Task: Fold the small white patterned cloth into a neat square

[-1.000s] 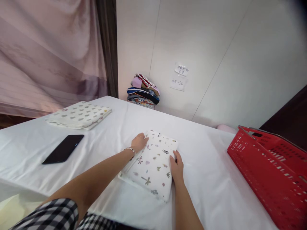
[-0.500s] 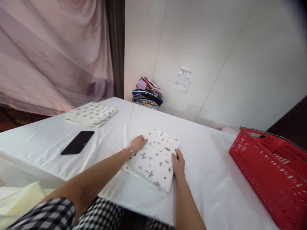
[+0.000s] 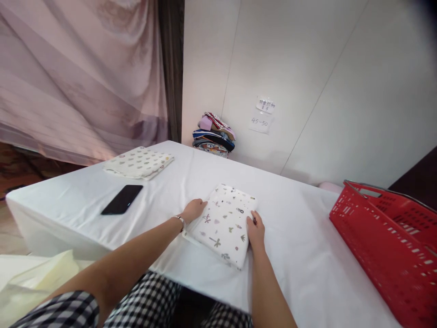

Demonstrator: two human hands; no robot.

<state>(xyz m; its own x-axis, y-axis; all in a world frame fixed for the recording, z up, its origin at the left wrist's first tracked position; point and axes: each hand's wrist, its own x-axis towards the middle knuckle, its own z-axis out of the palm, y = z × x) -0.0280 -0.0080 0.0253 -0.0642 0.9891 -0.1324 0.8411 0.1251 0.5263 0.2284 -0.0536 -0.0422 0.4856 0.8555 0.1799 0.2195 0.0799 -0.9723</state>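
A folded white cloth (image 3: 223, 225) printed with small plants and figures lies flat on the white-covered table in front of me. My left hand (image 3: 194, 209) grips its left edge, fingers curled and partly hidden. At the right edge, my right hand (image 3: 256, 230) has its fingers bent round the folded side, with the thumb along the border. Farther left rests a second folded cloth (image 3: 139, 164), cream with grey-green motifs. A black phone (image 3: 122, 199) lies between that cloth and my left forearm.
To the right stands a red plastic basket (image 3: 385, 246) with a metal handle. A stack of folded fabrics (image 3: 214, 136) is at the far edge by the wall, near paper notes (image 3: 260, 123). Pale yellow sheeting (image 3: 41, 278) lies low at the left, and a pink curtain (image 3: 85, 82) hangs behind.
The camera view has shifted slightly, so the scene sits a little to the right. Both hands stay at the printed cloth's edges; the left has slid slightly along its side.
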